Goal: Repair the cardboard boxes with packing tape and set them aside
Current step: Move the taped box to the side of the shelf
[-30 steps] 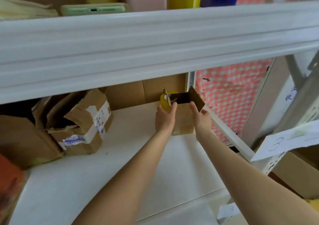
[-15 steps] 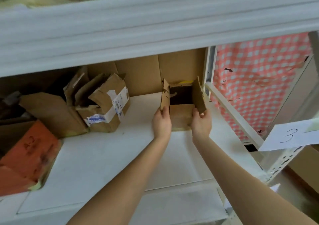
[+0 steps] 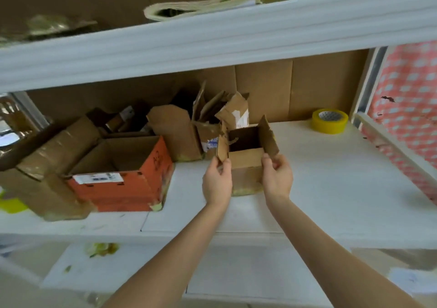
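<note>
A small open cardboard box [image 3: 246, 168] stands on the white shelf [image 3: 331, 177], its bottom apparently resting there, though blur hides the edge. The left hand [image 3: 216, 182] pinches the torn left flap, fingers [image 3: 225, 166] curled round it. The right hand [image 3: 276, 177] grips the right flap and side wall. An orange box [image 3: 123, 189] and a heap of battered boxes [image 3: 175, 132] sit to the left. A yellow tape roll [image 3: 329, 121] lies at the back right, well apart.
</note>
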